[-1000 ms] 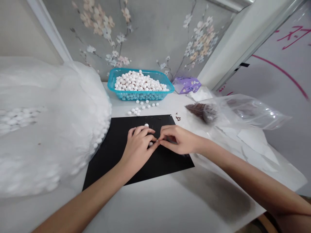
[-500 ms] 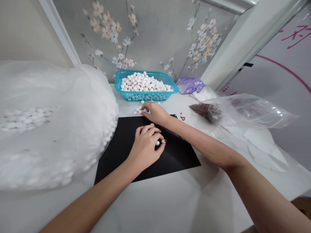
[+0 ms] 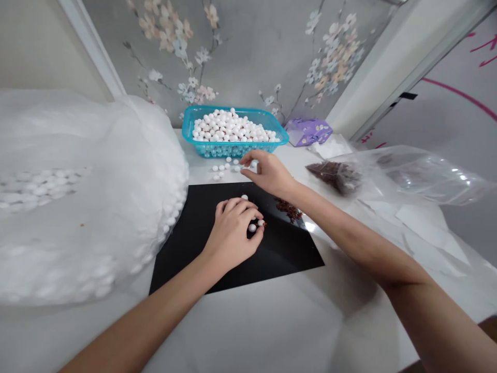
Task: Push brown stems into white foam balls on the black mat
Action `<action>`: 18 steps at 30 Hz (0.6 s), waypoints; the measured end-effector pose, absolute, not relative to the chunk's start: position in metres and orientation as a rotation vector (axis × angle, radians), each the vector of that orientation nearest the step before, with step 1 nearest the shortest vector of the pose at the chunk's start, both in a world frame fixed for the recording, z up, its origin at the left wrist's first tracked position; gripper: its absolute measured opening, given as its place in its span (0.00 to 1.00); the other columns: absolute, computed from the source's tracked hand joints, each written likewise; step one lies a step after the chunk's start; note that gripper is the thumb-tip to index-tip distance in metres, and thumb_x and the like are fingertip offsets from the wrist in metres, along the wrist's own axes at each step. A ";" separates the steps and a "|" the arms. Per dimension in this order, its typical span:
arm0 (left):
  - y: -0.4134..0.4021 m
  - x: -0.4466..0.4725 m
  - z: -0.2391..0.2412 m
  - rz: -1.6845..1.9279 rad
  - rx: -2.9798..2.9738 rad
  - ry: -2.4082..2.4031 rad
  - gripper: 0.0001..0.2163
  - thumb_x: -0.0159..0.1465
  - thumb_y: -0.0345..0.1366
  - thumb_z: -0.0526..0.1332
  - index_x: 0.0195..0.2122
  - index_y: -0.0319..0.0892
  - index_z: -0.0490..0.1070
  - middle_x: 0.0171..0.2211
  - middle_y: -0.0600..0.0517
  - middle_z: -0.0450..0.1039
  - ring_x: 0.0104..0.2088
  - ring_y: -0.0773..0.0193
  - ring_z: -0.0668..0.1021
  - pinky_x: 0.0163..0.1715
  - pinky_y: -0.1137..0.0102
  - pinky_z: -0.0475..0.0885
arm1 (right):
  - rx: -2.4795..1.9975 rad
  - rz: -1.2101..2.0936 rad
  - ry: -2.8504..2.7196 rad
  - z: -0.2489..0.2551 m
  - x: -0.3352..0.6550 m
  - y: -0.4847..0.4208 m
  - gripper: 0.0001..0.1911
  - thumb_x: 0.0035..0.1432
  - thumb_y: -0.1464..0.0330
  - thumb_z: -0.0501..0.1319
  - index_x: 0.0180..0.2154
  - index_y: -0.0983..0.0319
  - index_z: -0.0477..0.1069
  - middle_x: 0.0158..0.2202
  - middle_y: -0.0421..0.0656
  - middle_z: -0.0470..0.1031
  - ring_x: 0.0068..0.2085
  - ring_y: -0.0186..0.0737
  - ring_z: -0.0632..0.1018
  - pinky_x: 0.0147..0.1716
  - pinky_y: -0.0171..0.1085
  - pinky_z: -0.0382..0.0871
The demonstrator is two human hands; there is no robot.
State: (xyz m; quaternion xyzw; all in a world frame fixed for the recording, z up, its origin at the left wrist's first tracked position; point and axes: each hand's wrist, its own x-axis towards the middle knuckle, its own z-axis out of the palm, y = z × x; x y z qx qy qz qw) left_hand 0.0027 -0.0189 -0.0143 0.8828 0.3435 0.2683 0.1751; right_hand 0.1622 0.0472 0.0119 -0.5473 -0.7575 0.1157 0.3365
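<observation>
Over the black sheet (image 3: pixel 194 248), my left hand (image 3: pixel 233 228) is curled, thumb and index finger closing on a small white ball (image 3: pixel 261 223) with a brown bit at its edge. A second white ball (image 3: pixel 252 228) shows inside the curve of that hand, and another white ball (image 3: pixel 244 197) lies just past its knuckles. My right hand (image 3: pixel 269 172) reaches beyond the sheet's far edge, thumb and index finger apart, beside several loose white balls (image 3: pixel 221 168) on the white table. Whether its fingertips touch one I cannot tell.
A blue basket (image 3: pixel 235 144) heaped with white balls stands at the back. On the left bulges a big translucent bag (image 3: pixel 128 207) of such balls. Brown bits (image 3: pixel 288 209) lie on the sheet's right side. A clear bag of brown material (image 3: pixel 336 175) and a purple packet (image 3: pixel 308 131) are at right.
My right hand has moved right and slightly away, its thumb and index finger wider apart, uncovering loose balls and the brown bits. My left hand has stayed nearly still.
</observation>
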 end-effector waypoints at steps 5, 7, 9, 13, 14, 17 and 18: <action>-0.020 0.001 -0.012 0.847 2.460 1.043 0.11 0.57 0.34 0.60 0.42 0.42 0.67 0.41 0.51 0.73 0.47 0.57 0.70 0.47 0.61 0.60 | -1.448 0.676 -1.628 0.032 0.171 -0.013 0.09 0.50 0.69 0.63 0.34 0.63 0.67 0.35 0.40 0.72 0.19 0.24 0.63 0.19 0.30 0.57; -0.020 0.001 -0.011 0.916 2.437 1.074 0.15 0.58 0.35 0.60 0.47 0.42 0.64 0.41 0.51 0.73 0.45 0.59 0.71 0.46 0.62 0.61 | -1.441 0.851 -1.552 0.026 0.172 -0.034 0.09 0.50 0.65 0.63 0.31 0.63 0.66 0.34 0.39 0.72 0.19 0.24 0.63 0.17 0.29 0.55; -0.020 0.001 -0.011 0.961 2.449 1.054 0.15 0.59 0.36 0.60 0.47 0.43 0.64 0.40 0.52 0.74 0.43 0.61 0.73 0.46 0.63 0.61 | -1.424 0.988 -1.511 0.015 0.172 -0.048 0.11 0.51 0.62 0.63 0.30 0.62 0.66 0.32 0.40 0.73 0.20 0.25 0.64 0.17 0.29 0.54; -0.021 0.001 -0.011 0.984 2.557 0.894 0.03 0.62 0.34 0.57 0.36 0.44 0.69 0.36 0.55 0.77 0.39 0.64 0.75 0.48 0.63 0.58 | -1.452 1.031 -1.574 0.010 0.175 -0.057 0.12 0.52 0.59 0.62 0.30 0.62 0.69 0.28 0.40 0.73 0.21 0.27 0.64 0.19 0.30 0.57; -0.022 0.001 -0.011 0.985 2.575 0.863 0.03 0.63 0.34 0.57 0.35 0.44 0.69 0.35 0.56 0.77 0.38 0.65 0.76 0.49 0.63 0.58 | -1.471 0.996 -1.627 0.014 0.179 -0.058 0.12 0.52 0.59 0.61 0.31 0.62 0.70 0.29 0.40 0.73 0.22 0.28 0.65 0.20 0.31 0.58; -0.023 0.002 -0.011 0.994 2.576 0.849 0.03 0.62 0.33 0.57 0.35 0.44 0.70 0.35 0.56 0.77 0.37 0.66 0.76 0.50 0.63 0.57 | -1.662 0.831 -1.758 0.035 0.203 -0.070 0.13 0.55 0.57 0.58 0.33 0.60 0.72 0.35 0.42 0.74 0.26 0.31 0.69 0.24 0.32 0.62; -0.023 0.002 -0.011 0.989 2.573 0.854 0.03 0.62 0.34 0.57 0.35 0.44 0.70 0.35 0.56 0.78 0.37 0.65 0.76 0.50 0.63 0.57 | -1.814 0.786 -1.759 0.041 0.216 -0.078 0.15 0.56 0.56 0.56 0.35 0.60 0.72 0.35 0.43 0.74 0.26 0.32 0.70 0.25 0.32 0.63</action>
